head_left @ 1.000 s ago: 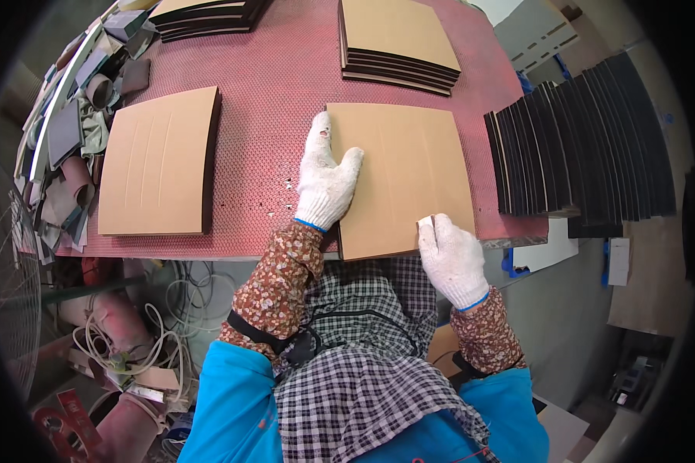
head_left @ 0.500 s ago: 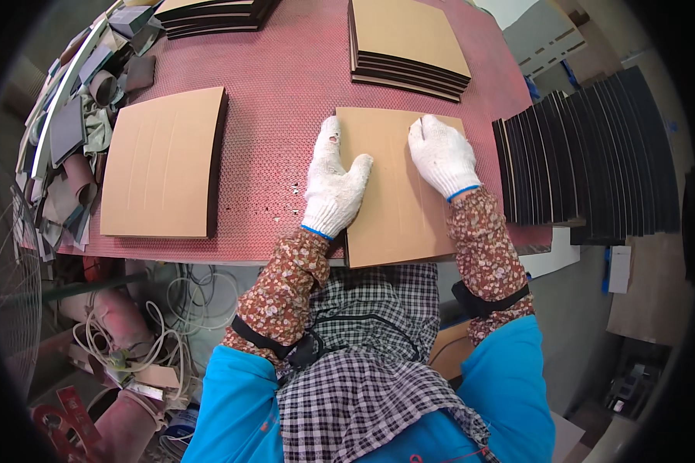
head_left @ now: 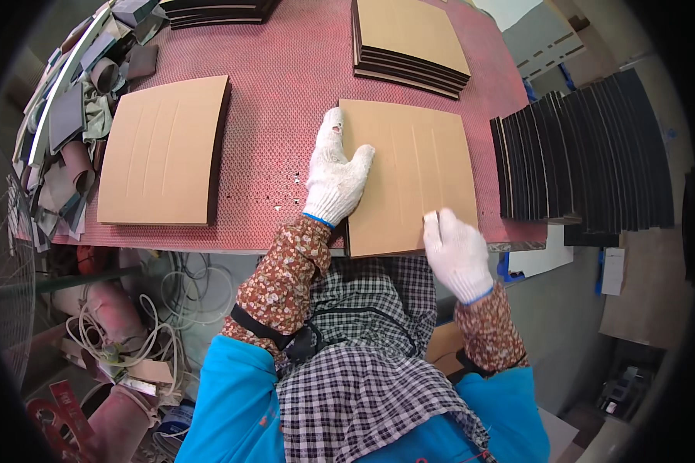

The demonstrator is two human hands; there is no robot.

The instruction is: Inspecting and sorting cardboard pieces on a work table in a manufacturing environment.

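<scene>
A tan, slightly curved board (head_left: pixel 386 170) with dark edges and shallow lengthwise grooves lies at the table's front edge. My left hand (head_left: pixel 337 166), in a white knitted glove with a hole at a fingertip, rests flat along the board's left edge, thumb apart on its face. At the board's near right corner is my right hand (head_left: pixel 457 251), gloved too, its fingers closed in a pinch. A small pale tan piece (head_left: pixel 431 218) shows at those fingertips; its kind is too small to tell.
Similar boards lie in a left stack (head_left: pixel 162 154) and a far right stack (head_left: pixel 409 38). Black-edged boards (head_left: pixel 579 154) stand in a row at right. Sandpaper-like scraps (head_left: pixel 77 166) crowd the left rim of the red mesh-covered table (head_left: pixel 262 131). Hoses (head_left: pixel 170 309) hang below.
My right hand has slid from the board's far right part toward me, down to its near right corner. My left hand stays at the left edge.
</scene>
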